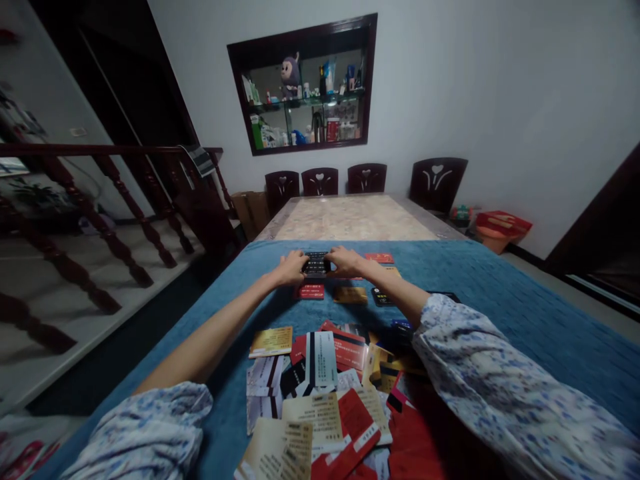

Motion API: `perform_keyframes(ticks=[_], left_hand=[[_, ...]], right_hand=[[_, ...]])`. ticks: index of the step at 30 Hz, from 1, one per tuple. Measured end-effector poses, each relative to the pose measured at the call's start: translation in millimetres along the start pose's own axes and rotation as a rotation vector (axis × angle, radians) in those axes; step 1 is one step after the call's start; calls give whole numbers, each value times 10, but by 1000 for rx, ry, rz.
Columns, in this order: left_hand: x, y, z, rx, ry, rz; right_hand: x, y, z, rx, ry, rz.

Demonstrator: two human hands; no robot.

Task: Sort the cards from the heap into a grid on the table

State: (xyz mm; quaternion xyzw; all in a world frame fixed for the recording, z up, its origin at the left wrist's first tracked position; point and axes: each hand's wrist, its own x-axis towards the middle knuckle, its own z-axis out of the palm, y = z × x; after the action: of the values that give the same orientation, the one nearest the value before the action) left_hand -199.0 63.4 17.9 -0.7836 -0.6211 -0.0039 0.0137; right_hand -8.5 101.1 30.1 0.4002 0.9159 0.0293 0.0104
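Observation:
Both arms reach forward over a blue cloth. My left hand [291, 268] grips the left edge of a black card [317, 265], and my right hand [344, 262] grips its right edge. Just nearer lie a red card [311, 291], a gold card [350, 295] and a black VIP card [383, 297]. A red card [380, 258] lies beyond my right wrist. Closer to me is a loose, overlapping pile of cards, with a silver card [321, 359], a gold card [271, 341] and a red card [357, 423] among them.
The blue cloth [225, 293] covers the near part of a marble-topped table [345, 217]. Dark chairs [320, 181] stand at the far end. A dark flat object [445, 295] lies beside my right sleeve. A wooden railing [115, 253] runs along the left.

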Motion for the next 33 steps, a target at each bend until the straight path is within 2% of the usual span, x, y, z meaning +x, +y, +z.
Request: perform_keyframes(ticks=[19,25,33], left_hand=[[768,-275,225,-13,25,-20],[900,-334,315,-34,15,-49],[1024,-364,336,-82,-51,-13]], right_hand=[[578,234,73,-99,-78,108],[722,223,99,-112,-103,126],[879,252,170,-106,-148,165]])
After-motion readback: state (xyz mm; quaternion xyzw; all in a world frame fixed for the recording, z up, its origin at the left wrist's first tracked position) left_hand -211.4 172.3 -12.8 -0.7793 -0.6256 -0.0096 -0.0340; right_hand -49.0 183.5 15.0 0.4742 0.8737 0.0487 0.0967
